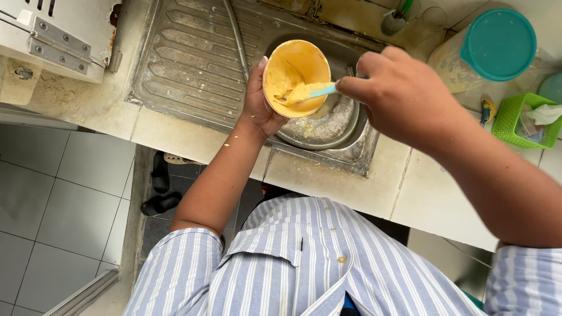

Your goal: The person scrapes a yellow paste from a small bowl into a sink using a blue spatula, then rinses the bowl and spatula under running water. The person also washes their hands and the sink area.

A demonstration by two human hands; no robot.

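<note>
My left hand (257,102) grips a yellow bowl (295,61) from underneath and tilts it over the steel sink (351,153). Yellow batter coats the inside of the bowl. My right hand (398,93) pinches the light blue handle of a spoon (304,93), whose batter-covered end lies inside the bowl. Beneath the bowl, a metal pan (331,126) sits in the sink basin with crumbs and residue in it.
A ribbed steel drainboard (187,58) lies left of the basin. A container with a teal lid (497,44) and a green basket (521,123) stand at the right. A cup with a brush (398,17) sits at the back. Dark sandals (159,187) lie on the tiled floor.
</note>
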